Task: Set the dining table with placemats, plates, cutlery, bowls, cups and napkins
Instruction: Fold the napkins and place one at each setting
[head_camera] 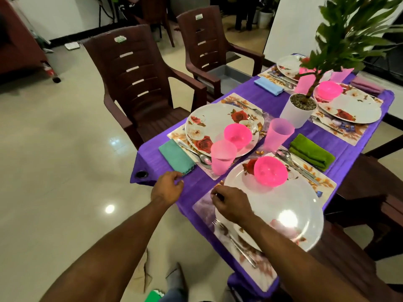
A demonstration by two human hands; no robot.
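Observation:
A purple-clothed table (pixel 250 99) carries several floral placemats with rose-patterned plates. The nearest plate (pixel 283 205) holds a pink bowl (pixel 270 171), with a fork (pixel 237 245) to its left and a spoon and knife (pixel 296 163) to its right. A pink cup (pixel 222 156) stands between the near plate and the left plate (pixel 211 125). A teal napkin (pixel 176 156) lies at the table's left edge. My left hand (pixel 168 188) hovers just below the teal napkin, fingers loosely curled, holding nothing. My right hand (pixel 231 203) rests over the near placemat's corner (pixel 202 205), fingers curled, empty.
Two brown plastic chairs (pixel 139 79) stand along the table's left side; a grey tub (pixel 226 75) sits on the farther one. A potted plant (pixel 298 110) stands mid-table. A green napkin (pixel 311 153), blue napkin (pixel 269 85) and second pink cup (pixel 277 134) lie further along.

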